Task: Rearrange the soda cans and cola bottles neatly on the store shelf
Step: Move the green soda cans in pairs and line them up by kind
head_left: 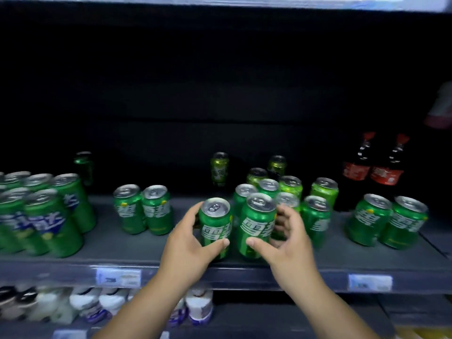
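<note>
Soda cans [143,209]: green with silver tops, upright in loose groups along the shelf [102,243]; each carries large white Chinese characters, too blurred to read surely.
Left grip [188,241]: the hand is curled round one can [215,228] at the shelf front, thumb on the label.
Right grip [286,241]: the hand is curled round the neighbour can [256,223], thumb in front, fingers behind.
Held cans: upright, just beside each other.
Far-left cans [44,216]: the label has also a blue patch.
Cola bottles [373,167]: two, dark, with red caps, at the back right; the white writing on their red labels is unreadable.
Price tags [118,277]: on the shelf edge, print blurred.
</note>
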{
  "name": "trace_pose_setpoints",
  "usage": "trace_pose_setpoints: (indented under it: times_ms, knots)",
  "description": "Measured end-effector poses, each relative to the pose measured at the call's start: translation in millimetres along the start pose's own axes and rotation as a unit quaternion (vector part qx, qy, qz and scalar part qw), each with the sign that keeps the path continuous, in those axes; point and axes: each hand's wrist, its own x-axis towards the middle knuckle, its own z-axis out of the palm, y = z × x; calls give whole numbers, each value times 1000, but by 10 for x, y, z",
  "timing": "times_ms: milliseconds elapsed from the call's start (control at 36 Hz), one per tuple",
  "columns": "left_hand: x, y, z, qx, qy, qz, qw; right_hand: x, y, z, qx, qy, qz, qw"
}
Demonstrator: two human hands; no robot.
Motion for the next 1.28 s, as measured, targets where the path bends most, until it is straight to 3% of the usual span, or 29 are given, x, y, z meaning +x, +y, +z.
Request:
trace_pose_setpoints:
  times_ms: [250,528,1278]
  knots:
    - [-71,-449,-1184,66,98,-62,991,20,-111,1235,-7,-57,6,998]
    - [92,-871,-1820,56,87,-90,991,-11,-188,2103,-12,-45,40,998]
    - [232,-1226,-1949,-3,-24,-19,1000,-162,-43,2283,-69,-49,46,995]
